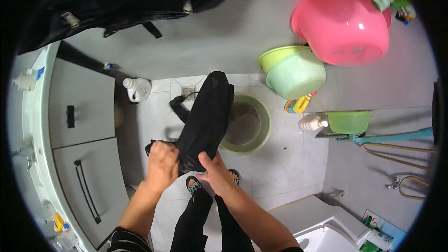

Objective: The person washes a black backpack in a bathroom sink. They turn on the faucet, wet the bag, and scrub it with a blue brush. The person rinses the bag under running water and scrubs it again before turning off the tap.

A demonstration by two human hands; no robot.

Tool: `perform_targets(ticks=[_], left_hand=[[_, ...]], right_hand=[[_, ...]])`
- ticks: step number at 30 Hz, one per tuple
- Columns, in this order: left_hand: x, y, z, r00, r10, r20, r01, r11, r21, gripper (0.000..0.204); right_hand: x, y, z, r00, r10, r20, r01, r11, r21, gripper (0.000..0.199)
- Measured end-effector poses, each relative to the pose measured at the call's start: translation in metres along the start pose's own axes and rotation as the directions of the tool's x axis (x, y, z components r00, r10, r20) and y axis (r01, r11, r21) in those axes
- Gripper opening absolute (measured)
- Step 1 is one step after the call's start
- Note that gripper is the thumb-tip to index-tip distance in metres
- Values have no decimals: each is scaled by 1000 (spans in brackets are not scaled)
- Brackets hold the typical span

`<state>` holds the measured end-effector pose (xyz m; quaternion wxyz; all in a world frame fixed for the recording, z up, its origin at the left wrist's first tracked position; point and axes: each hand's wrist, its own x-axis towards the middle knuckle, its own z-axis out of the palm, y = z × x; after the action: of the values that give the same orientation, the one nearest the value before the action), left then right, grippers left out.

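Left hand [162,167] is gripping the black bag [203,116] at its near left edge, fingers curled in, slightly blurred. Right hand [217,171] is touching the bag's near right side; fingers partly hidden, can't tell from here if it's gripping. Bag is stretching away beyond both hands, hiding part of a green basin [265,131] that's sitting beyond the right hand. Strap [178,108] is hanging off the bag beyond the left hand, near the drain [188,92]. White bottle [138,91] is sitting farther off, leftward.
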<state>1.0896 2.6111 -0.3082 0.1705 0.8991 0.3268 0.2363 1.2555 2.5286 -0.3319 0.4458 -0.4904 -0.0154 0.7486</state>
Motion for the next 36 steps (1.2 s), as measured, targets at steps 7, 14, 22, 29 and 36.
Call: perform_targets(ticks=[7,14,22,29,36], left_hand=[[13,60,-91,972,198,125,-187,978,-93,22],[23,73,-239,970,-158,183,232,823,-519,22],[-22,-90,-493,92,-801,-592,-200,568,-799,56],[-124,-212,-678,-66,-801,-595,-676,475,-564,68],[-185,-240,-741,-49,-820,-570,-664,453,-595,69]], right_hand=[[-71,-28,102,938,8,-348,83,966,246,27],[-136,-44,159,926,-158,-343,188,980,58,25],[-175,-66,256,865,-395,-310,332,913,-238,38],[-202,-70,339,834,-394,-386,275,904,-327,44],[-203,-48,402,853,-374,-364,229,894,-384,49]])
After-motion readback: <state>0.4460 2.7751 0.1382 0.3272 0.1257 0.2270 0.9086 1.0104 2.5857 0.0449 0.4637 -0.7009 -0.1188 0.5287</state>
